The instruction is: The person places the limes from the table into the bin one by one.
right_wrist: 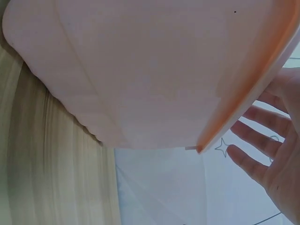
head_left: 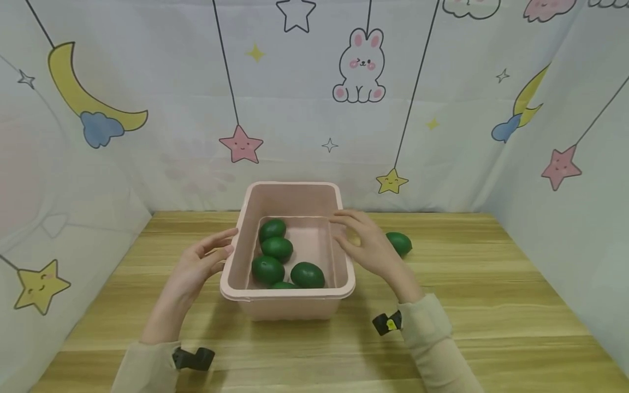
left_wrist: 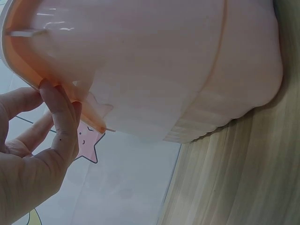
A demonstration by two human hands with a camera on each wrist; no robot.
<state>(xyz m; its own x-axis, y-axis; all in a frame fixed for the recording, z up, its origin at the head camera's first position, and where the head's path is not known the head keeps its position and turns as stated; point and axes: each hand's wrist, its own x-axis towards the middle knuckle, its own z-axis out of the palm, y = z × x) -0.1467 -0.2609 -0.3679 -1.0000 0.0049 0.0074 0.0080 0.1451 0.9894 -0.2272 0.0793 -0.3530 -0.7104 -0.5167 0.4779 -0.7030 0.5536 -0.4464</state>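
A pink plastic bin [head_left: 295,308] stands on the wooden table between both hands, with several green avocado-like fruits [head_left: 277,249] inside, mostly along its left and near sides. At the bin's left rim is my left hand [head_left: 203,256], its bent fingers and thumb holding the lip, as the left wrist view [left_wrist: 42,140] shows. Across the opposite rim reaches my right hand [head_left: 368,243], fingers spread and loosely extended, holding nothing. In the right wrist view the right hand's fingers [right_wrist: 255,138] appear beyond the rim.
One more green fruit [head_left: 399,244] lies on the table to the right of the bin, partly behind the right hand. The wooden table [head_left: 491,305] ends against a patterned cloth backdrop [head_left: 304,109] at the back and sides.
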